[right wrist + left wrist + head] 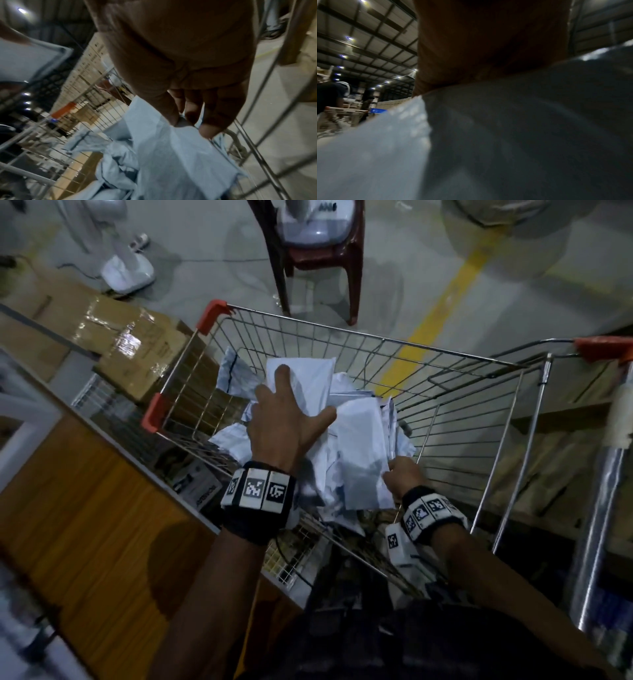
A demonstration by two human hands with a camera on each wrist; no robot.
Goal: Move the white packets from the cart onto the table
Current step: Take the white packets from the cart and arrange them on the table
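Note:
A wire cart (342, 332) with orange corner caps holds a loose pile of white packets (342, 474). My left hand (287, 419) lies spread on top of one white packet (311, 381) near the far left of the pile, index finger straight. In the left wrist view the palm (488, 40) rests against that packet (522, 135). My right hand (400, 474) is inside the cart's near right. Its thumb and fingers (185, 124) pinch the edge of another white packet (171, 155), the long one (363, 446). The wooden table (85, 525) lies to the left of the cart.
Taped cardboard boxes (137, 350) sit beyond the table, against the cart's left side. A dark red chair (318, 258) and a white fan base (128, 273) stand on the floor ahead. A metal post (596, 525) rises at the right. Another person with a cart (330, 97) is far off.

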